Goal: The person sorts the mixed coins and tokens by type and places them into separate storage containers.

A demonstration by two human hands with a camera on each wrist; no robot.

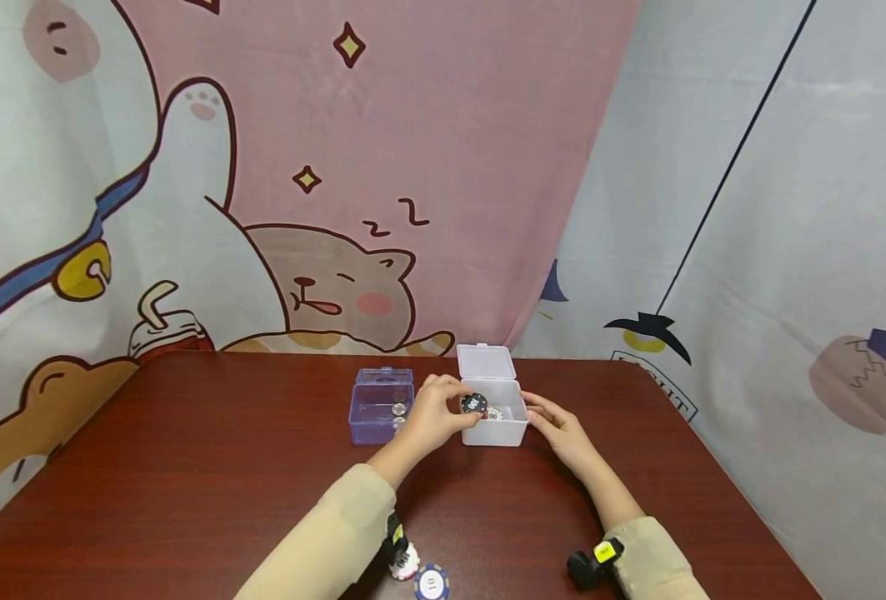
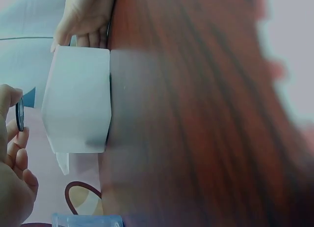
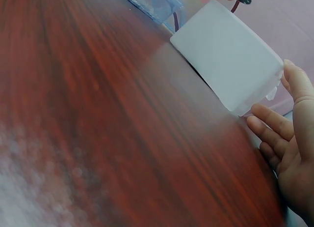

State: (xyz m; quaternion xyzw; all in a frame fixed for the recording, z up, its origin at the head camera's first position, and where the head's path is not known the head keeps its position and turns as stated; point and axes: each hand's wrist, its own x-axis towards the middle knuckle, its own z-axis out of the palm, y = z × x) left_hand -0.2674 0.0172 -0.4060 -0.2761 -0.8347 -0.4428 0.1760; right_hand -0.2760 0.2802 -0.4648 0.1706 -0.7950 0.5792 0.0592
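My left hand (image 1: 431,410) pinches a black poker chip (image 1: 474,404) between thumb and fingers, over the left side of an open white plastic box (image 1: 493,434). In the left wrist view the chip (image 2: 20,114) appears edge-on, above the level of the box's rim. A white chip (image 1: 494,414) lies inside this box, beside a bit of red; the rest of its contents is hidden by the hand and front wall. On the box's right side rests my right hand (image 1: 567,437), its fingers extended and the thumb (image 3: 296,79) up by the rim.
Left of the white box stands a translucent blue box (image 1: 363,417), lid raised, with several small round pieces inside. Near the table's front edge lie a white-and-red chip (image 1: 407,563) and a blue-and-white chip (image 1: 432,583), by the left sleeve. A printed curtain hangs behind the table.
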